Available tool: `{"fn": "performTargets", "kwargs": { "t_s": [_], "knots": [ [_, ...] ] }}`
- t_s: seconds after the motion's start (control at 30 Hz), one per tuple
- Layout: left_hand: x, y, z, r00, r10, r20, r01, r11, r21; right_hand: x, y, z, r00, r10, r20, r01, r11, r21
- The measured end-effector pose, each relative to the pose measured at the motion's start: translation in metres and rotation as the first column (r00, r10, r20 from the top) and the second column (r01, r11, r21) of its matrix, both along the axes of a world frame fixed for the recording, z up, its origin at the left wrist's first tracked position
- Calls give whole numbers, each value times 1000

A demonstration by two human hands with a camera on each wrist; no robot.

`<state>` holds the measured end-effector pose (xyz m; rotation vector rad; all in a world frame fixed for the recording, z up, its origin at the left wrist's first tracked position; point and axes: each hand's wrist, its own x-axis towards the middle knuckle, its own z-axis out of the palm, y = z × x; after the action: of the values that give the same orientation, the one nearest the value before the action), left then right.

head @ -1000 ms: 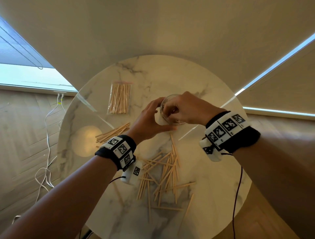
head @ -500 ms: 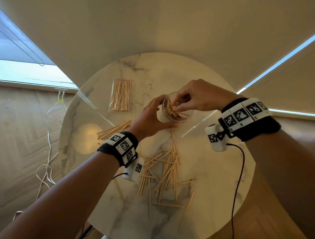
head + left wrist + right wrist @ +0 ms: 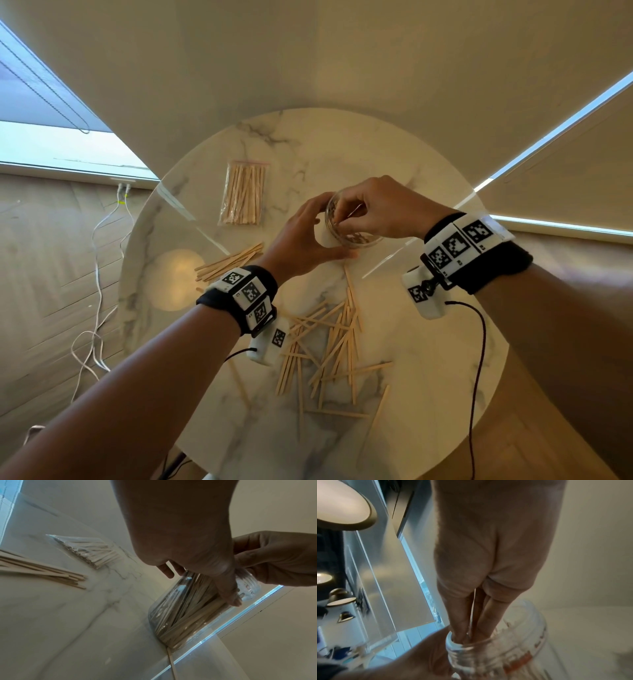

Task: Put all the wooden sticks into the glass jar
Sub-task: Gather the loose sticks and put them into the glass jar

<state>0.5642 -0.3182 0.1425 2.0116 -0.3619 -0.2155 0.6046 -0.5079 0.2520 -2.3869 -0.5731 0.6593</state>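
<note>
A clear glass jar (image 3: pixel 356 236) stands on the round marble table (image 3: pixel 428 359), holding several wooden sticks (image 3: pixel 185 612). My left hand (image 3: pixel 301 236) grips the jar's left side, thumb (image 3: pixel 228 591) across the glass. My right hand (image 3: pixel 373 209) reaches down from above. Its thumb and fingertips (image 3: pixel 462 626) dip into the jar's mouth (image 3: pixel 458 642), pinched on what looks like a thin stick. A loose pile of sticks (image 3: pixel 329 349) lies in front of the jar. A small bundle (image 3: pixel 229 262) lies to the left.
A clear zip bag of sticks (image 3: pixel 244 193) lies at the table's back left. White cables (image 3: pixel 96 274) trail on the wooden floor to the left. A black wire (image 3: pixel 479 342) hangs from my right wrist. The table edge is close at the front.
My right hand lifted out of the jar's mouth, then came back down with its fingertips inside. My left hand kept its grip on the jar.
</note>
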Motion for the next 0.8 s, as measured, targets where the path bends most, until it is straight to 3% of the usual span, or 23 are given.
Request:
{"fn": "performTargets", "kwargs": {
  "t_s": [0.2, 0.37, 0.5, 0.63, 0.7, 0.8],
  "knots": [
    [0, -1, 1, 1000, -4, 6, 4, 1000, 5, -7, 5, -6, 1000, -8, 28, 6, 998, 58],
    [0, -1, 0, 1000, 4, 13, -4, 1000, 31, 0, -4, 4, 971, -222, 85, 197, 952, 233],
    [-1, 0, 0, 1000, 4, 17, -4, 1000, 20, -1, -8, -1, 979, 52, 195, -35, 995, -92],
    [0, -1, 0, 1000, 10, 16, -10, 999, 38, -4, -5, -10, 946, 297, 131, -228, 896, -382],
    [-1, 0, 0, 1000, 15, 10, -15, 999, 38, -3, -4, -4, 937, 336, 96, -273, 876, -397],
    [0, 0, -1, 1000, 11, 8, -12, 999, 43, 1, -6, 13, 974, 171, 147, -134, 964, -229]
  ]
}}
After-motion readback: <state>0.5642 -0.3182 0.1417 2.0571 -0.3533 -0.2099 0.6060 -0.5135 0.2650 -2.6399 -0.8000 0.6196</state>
